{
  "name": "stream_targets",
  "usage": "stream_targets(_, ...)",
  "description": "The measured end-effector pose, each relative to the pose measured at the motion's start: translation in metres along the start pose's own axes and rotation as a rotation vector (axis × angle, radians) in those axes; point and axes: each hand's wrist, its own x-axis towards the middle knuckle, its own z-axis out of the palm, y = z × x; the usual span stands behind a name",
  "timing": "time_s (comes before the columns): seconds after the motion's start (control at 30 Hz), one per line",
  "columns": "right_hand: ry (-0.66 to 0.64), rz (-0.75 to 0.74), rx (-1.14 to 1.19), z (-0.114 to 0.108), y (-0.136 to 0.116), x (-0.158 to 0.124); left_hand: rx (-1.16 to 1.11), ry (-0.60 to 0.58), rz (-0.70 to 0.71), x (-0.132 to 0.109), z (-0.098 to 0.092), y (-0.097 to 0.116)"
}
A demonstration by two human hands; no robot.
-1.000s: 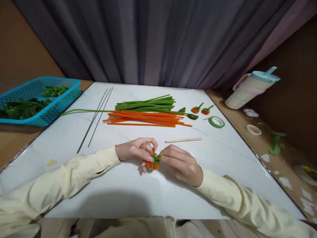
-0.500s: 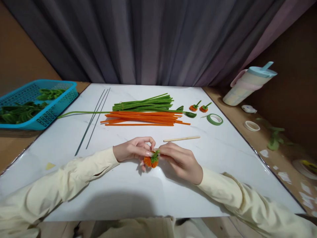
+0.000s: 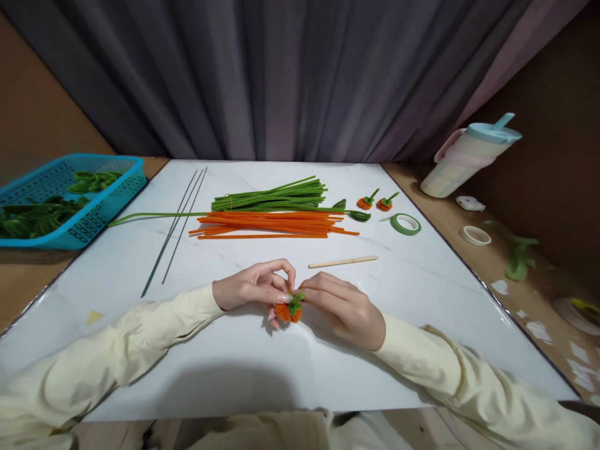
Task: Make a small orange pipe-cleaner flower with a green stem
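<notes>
My left hand and my right hand meet at the middle of the white tabletop. Between their fingertips they pinch a small orange pipe-cleaner pumpkin with a green stem on top. Both wrists rest on the table. A wooden stick lies just beyond my right hand. Further back lie a bundle of orange pipe cleaners and a bundle of green pipe cleaners.
Two finished small pumpkins and a roll of green tape lie at the back right. Thin dark wires run along the left. A blue basket of green leaves stands far left. A lidded cup stands at the right.
The fingers of both hands have shifted slightly around the small pumpkin, which has turned a little. The view has drifted slightly. Nothing else on the table has moved.
</notes>
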Motion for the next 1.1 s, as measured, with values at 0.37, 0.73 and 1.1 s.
stream_targets(0.37, 0.044, -0.083, -0.177, -0.006, 0.002, -0.001, 0.494, 0.138, 0.210, -0.007, 0.025, 0.002)
stream_targets(0.73, -0.007, -0.138, -0.294, -0.006, 0.011, -0.002, 1.159, 0.487, 0.531, -0.007, 0.029, -0.018)
stream_targets(1.1, -0.071, -0.201, -0.335, -0.005, 0.011, -0.003, 1.200, 0.436, 0.561, -0.007, 0.027, -0.016)
